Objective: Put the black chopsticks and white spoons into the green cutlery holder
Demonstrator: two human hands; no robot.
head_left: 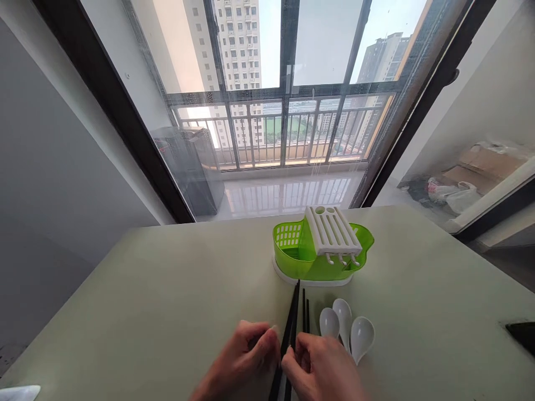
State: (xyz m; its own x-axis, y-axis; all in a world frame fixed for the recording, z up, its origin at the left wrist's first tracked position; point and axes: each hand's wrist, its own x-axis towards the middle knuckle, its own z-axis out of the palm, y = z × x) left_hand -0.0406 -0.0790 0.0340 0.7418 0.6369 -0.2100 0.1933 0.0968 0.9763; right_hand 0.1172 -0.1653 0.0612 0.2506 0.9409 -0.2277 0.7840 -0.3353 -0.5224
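Note:
My right hand [324, 365] is closed, thumb and fingertips pinched on a pair of black chopsticks [293, 317] whose tips meet just in front of the green basket. Beside them my left hand [246, 356] is curled closed near the same sticks; whatever it may hold is hidden. Two more black chopsticks [306, 312] lie past my right fingers, their lower ends covered. White soup spoons [363, 337], three in all, rest right of these, bowls pointing away from me. The green cutlery basket [321, 270] has a white slotted rack [334, 231] with small hooks across its top.
The pale green table [167, 301] reaches to a glass door and window. A white object [19, 392] lies at the near left edge, and a dark one [522, 336] at the right. Behind the glass stands a grey covered box [196, 172]; cardboard and bags [455, 192] sit right.

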